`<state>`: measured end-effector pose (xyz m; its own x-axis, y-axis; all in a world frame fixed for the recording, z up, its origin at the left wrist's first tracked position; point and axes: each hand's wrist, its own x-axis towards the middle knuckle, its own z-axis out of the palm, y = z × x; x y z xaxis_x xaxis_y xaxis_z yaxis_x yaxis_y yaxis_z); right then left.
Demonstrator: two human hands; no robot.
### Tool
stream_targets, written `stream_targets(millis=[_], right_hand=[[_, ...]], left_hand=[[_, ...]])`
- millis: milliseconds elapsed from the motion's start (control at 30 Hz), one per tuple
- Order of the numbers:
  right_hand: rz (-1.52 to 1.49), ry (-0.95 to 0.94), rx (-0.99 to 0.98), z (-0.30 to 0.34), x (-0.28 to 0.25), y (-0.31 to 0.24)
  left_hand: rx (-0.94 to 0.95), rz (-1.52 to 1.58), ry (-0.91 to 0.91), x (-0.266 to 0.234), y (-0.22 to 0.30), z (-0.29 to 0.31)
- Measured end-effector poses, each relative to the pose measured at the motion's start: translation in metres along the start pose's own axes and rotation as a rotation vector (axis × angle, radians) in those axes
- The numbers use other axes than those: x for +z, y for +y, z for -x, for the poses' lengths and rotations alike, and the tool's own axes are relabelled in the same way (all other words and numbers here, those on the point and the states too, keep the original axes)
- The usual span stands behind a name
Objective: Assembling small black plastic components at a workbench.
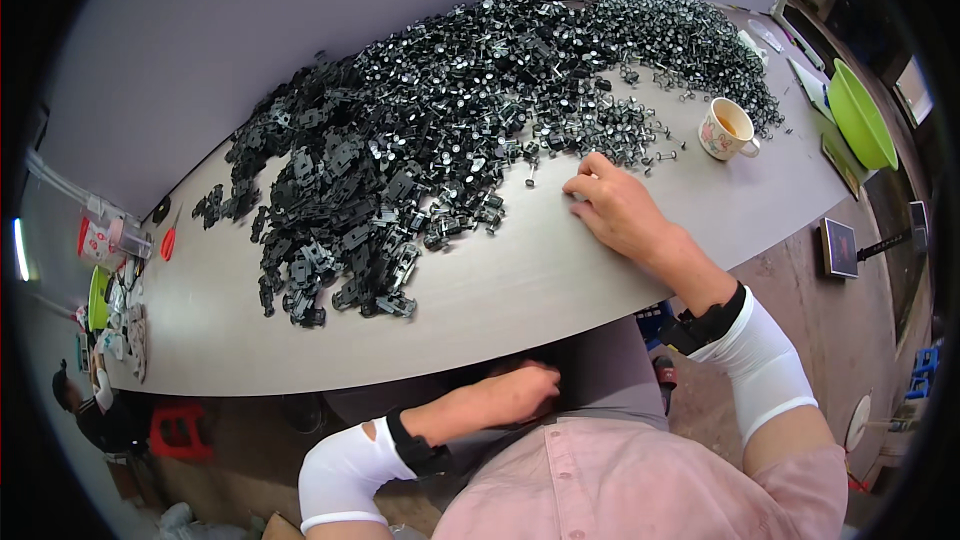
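Note:
My right hand (622,208) is over the table beside the near edge of a heap of small metal pins with round heads (620,125). Its fingers are curled in, and anything between them is too small or hidden to make out. A single pin (531,172) lies just left of its fingertips. My left hand (522,392) is low over my lap, below the table's front edge. Its fingers are closed, and what they may hold is hidden. Dark clip-like parts (335,185) are piled at the left, merging with the pins in the middle.
A patterned cup with brown liquid (728,128) stands right of my right hand. A green basin (861,115) is at the far right. Red scissors (170,238) lie at the table's left end. A person (95,410) and a red stool (181,430) are beyond it.

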<state>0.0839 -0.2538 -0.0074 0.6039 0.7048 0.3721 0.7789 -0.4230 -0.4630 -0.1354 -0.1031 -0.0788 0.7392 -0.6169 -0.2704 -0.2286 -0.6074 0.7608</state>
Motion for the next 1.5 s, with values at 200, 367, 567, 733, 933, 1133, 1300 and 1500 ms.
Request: stream_targets(millis=[200, 367, 567, 733, 933, 1133, 1300, 1500], right_hand=[[0.041, -0.074, 0.009, -0.016, 0.006, -0.014], [0.002, -0.056, -0.048, -0.032, 0.037, -0.049], [-0.015, -0.104, -0.026, -0.041, 0.045, -0.053], [-0.079, -0.154, 0.052, -0.042, 0.041, -0.051], [-0.174, -0.192, 0.095, -0.040, 0.037, -0.051], [-0.153, -0.226, 0.065, -0.039, 0.036, -0.050], [-0.091, -0.200, -0.016, -0.037, 0.040, -0.064], [-0.077, -0.183, -0.103, -0.035, 0.044, -0.054]], left_hand=[[0.106, -0.160, 0.305, -0.053, 0.066, 0.011], [0.039, -0.329, 0.692, -0.109, 0.046, 0.026], [-0.130, -0.141, 0.923, -0.131, 0.022, 0.031], [-0.259, 0.116, 0.990, -0.122, -0.002, 0.017], [-0.159, -0.152, 1.018, -0.115, 0.004, 0.025], [-0.289, -0.494, 1.105, -0.127, 0.003, 0.086], [-0.474, -0.413, 1.216, -0.132, -0.013, 0.118], [-0.457, -0.413, 1.180, -0.135, -0.015, 0.105]])
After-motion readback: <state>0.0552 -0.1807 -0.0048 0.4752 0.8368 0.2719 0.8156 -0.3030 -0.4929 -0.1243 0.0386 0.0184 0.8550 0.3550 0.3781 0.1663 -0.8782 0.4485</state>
